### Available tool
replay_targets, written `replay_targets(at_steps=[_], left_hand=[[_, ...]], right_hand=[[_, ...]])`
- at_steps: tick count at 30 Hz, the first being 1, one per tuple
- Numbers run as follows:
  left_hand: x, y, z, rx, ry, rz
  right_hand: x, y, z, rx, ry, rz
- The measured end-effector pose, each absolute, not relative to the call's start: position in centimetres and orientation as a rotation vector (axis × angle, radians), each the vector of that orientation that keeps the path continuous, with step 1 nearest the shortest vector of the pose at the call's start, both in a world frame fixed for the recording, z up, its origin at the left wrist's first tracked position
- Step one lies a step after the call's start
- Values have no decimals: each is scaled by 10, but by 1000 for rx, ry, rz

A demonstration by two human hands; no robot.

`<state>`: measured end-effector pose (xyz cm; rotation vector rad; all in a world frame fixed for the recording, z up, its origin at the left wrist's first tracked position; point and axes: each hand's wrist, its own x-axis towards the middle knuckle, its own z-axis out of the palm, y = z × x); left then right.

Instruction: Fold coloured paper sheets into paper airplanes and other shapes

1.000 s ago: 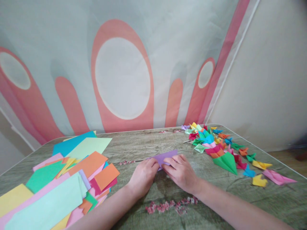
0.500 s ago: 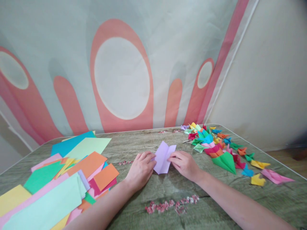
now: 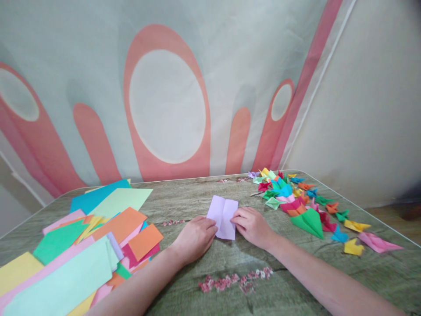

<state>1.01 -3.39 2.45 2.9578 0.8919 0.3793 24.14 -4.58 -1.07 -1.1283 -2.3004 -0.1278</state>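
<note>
The wood-grain surface extends away from you to a printed backdrop with coral and white shapes; a plain wall stands to its right. The lilac sheet is located near the middle of the surface, between your two hands, lying opened with a crease along its length.

Your left hand is at the sheet's left edge, fingers bent and touching the lower part. The thumb is concealed, so you cannot tell whether these fingers grip or only press. Your right hand has its fingers closed on the sheet's right edge. The fingertips cover small portions of both edges.

To your left, a loose stack of colored paper overlaps itself in several directions; most lower sheets are partly hidden. The left border of the view cuts off the nearest sheets, and your left forearm covers the stack's near right side. To your right, small folded paper pieces form a crowded group; individual shapes at its far end are hard to separate. Beyond the surface's right edge, a dark item on the floor is blurred. Pink flower markings show between your forearms.
</note>
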Motion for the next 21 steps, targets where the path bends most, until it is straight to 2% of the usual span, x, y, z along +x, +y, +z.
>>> replay_targets(at_steps=[10,21], left_hand=[[5,-32,15,2944,980,296],[7,-31,18,2898,994,294]], right_hand=[[238,-53,0,-907,-2519,-67],[232,-55,1,-883,-2563,45]])
